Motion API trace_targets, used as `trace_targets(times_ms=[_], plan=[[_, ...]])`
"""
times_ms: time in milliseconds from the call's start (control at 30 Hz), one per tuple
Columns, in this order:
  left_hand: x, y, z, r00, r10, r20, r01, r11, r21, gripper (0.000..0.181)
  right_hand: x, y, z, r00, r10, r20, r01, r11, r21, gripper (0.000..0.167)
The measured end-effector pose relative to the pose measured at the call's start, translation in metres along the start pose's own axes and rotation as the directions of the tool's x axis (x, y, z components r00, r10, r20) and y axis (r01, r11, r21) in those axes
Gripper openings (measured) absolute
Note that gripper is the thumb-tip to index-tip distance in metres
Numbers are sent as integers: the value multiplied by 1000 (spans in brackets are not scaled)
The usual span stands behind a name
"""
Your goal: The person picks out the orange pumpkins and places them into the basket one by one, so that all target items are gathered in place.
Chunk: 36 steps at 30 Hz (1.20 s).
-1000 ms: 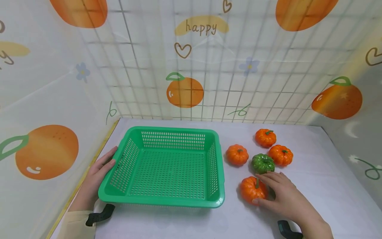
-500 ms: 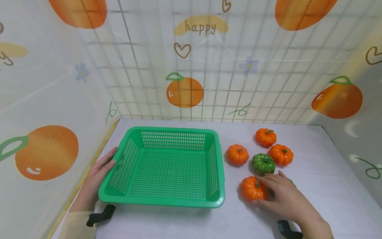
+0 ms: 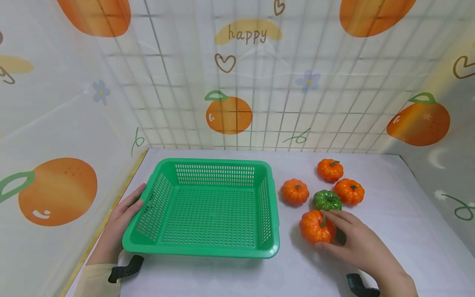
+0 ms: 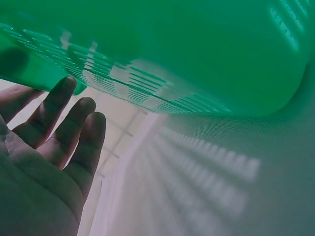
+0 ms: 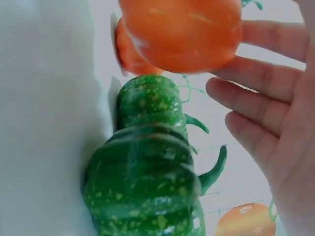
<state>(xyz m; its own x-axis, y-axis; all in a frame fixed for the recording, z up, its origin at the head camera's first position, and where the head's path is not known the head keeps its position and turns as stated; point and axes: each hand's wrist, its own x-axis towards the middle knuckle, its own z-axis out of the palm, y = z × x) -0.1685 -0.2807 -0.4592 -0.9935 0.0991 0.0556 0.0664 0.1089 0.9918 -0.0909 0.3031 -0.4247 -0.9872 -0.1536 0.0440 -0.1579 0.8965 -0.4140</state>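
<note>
My right hand (image 3: pixel 358 239) pinches a small orange pumpkin (image 3: pixel 314 227) between thumb and fingers. The pumpkin hangs just off the table in the right wrist view. Behind it sits a green pumpkin (image 3: pixel 327 200). A second, darker green pumpkin (image 5: pixel 142 182) stands close in the right wrist view; in the head view the right hand hides it. My left hand (image 3: pixel 119 216) lies at the left outer side of a green plastic basket (image 3: pixel 200 248), fingers extended. In the left wrist view, the fingers (image 4: pixel 88 132) are loosely straight beside the basket's slotted wall.
Three more orange pumpkins rest on the white table: one beside the basket, an orange pumpkin (image 3: pixel 295 192), and at the back right an orange pumpkin (image 3: pixel 330 170) and another orange pumpkin (image 3: pixel 349 192). A printed curtain (image 3: pixel 178 103) over a wire grid closes off the back.
My right hand has lifted the front orange pumpkin slightly off the table, a little away from me. The left hand and the basket have stayed put.
</note>
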Motion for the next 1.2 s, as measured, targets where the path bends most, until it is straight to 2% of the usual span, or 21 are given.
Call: trace_targets(times_ms=[133, 300, 400, 800, 1200], plan=[[0, -2, 0, 1000, -7, -3, 7, 1000, 0, 54, 2, -4, -3, 1000, 1, -15, -1, 1000, 23, 90], [-1, -1, 0, 1000, -10, -3, 10, 1000, 3, 54, 2, -3, -3, 992, -75, -97, 79, 996, 43, 81], [-1, 0, 0, 1000, -9, -1, 9, 1000, -1, 54, 3, -3, -2, 986, -95, -134, 102, 994, 44, 79], [1, -2, 0, 1000, 6, 2, -6, 1000, -10, 54, 16, -10, -5, 994, -10, -108, 18, 997, 73, 87], [-1, -3, 1, 1000, -11, -20, 11, 1000, 23, 53, 32, -20, -15, 985, -91, -143, 98, 994, 40, 84]])
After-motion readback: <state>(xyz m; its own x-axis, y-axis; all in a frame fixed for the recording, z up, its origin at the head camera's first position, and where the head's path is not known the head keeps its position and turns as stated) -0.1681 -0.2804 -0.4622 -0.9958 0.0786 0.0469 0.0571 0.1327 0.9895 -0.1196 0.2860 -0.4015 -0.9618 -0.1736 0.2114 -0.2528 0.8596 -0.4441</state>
